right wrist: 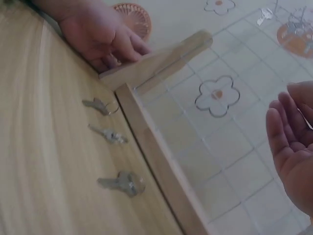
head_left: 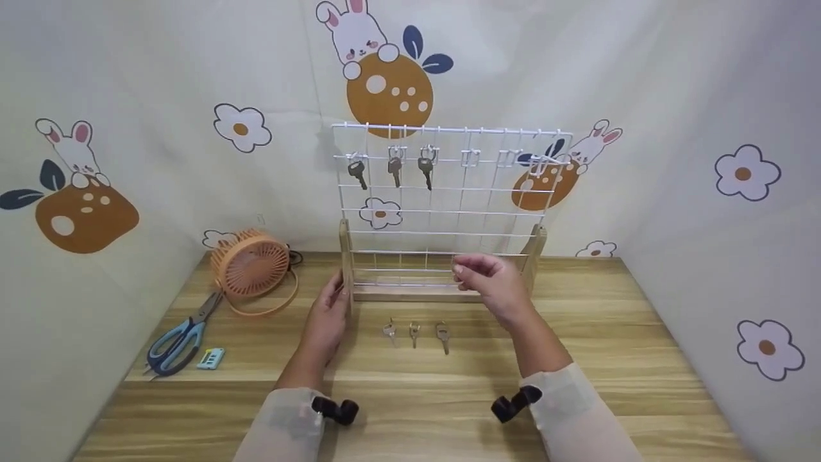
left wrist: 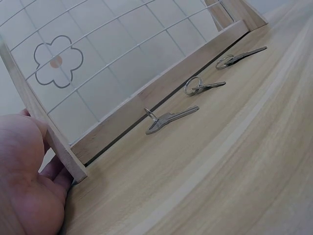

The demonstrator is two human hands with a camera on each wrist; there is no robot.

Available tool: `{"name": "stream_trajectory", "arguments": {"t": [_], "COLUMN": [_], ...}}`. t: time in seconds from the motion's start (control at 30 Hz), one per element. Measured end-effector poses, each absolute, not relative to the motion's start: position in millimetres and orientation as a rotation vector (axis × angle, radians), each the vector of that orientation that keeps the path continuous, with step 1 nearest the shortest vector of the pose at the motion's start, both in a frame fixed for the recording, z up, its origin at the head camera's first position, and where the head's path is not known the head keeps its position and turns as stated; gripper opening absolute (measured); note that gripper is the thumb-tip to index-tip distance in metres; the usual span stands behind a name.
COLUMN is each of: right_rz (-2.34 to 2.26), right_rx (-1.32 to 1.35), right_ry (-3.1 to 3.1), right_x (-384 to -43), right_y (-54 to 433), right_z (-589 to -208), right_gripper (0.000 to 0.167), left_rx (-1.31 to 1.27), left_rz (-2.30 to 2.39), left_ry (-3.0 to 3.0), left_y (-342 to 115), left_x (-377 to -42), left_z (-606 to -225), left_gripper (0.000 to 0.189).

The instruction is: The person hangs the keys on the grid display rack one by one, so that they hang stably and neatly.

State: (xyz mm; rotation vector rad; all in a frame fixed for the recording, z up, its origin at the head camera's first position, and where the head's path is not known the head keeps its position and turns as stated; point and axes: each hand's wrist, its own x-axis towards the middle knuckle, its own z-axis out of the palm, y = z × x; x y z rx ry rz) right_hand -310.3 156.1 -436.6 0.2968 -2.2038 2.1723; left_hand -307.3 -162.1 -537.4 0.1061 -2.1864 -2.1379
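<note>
A white wire grid rack (head_left: 449,235) stands in a wooden base. My left hand (head_left: 326,324) holds the rack's left wooden leg (left wrist: 41,117) at its outer side, low down. In front of the lower grid, my right hand (head_left: 490,285) hovers with loosely curled fingers; no object shows between them. Three keys hang from hooks at the upper left: a left key (head_left: 357,173), a middle key (head_left: 394,168) and a right key (head_left: 425,172). Three more keys with rings lie on the table before the base: a left key (head_left: 390,331), a middle key (head_left: 414,333) and a right key (head_left: 442,337).
More white hooks (head_left: 470,158) sit along the grid's upper right, without keys. An orange fan (head_left: 253,266), blue-handled scissors (head_left: 183,340) and a small light-blue item (head_left: 210,359) lie on the left of the wooden table (head_left: 609,359). Patterned cloth walls (head_left: 680,256) enclose the table.
</note>
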Motion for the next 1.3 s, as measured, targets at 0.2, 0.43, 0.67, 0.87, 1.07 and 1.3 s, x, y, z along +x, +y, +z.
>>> {"name": "stream_trajectory", "arguments": {"t": [0.2,0.43,0.67,0.87,1.07,1.3], "right_rz": [2.151,2.116,2.131,1.985,1.79,1.652], "right_rx": [0.235,0.29,0.353,0.422,0.483,0.524], "right_ry": [-2.354,-2.484,-2.612,-2.717,-2.82,-2.888], "right_x": [-311.1,-316.2,-314.1,-312.8,-311.9,-310.3], "right_y": [166.2,164.7,159.5,159.9,158.9,156.7], "right_z": [-469.4,-498.5,-517.2,-523.4,-522.8,-522.8], "right_gripper": [0.029,0.038,0.04,0.042,0.039,0.038], "left_rx": [0.114,0.096,0.105,0.116,0.117,0.092], "left_rz": [-2.124,-2.146,-2.136,-2.143,-2.132,-2.166], "left_ry": [-2.199,-2.171,-2.178,-2.179,-2.187,-2.181], "left_y": [-162.9,-161.6,-161.7,-161.7,-162.1,-161.8], "left_x": [-306.5,-306.1,-307.5,-306.4,-305.5,-304.7], "left_z": [-537.5,-536.7,-537.4,-537.6,-536.8,-536.1], "left_gripper": [0.055,0.055,0.055,0.054,0.054,0.056]}}
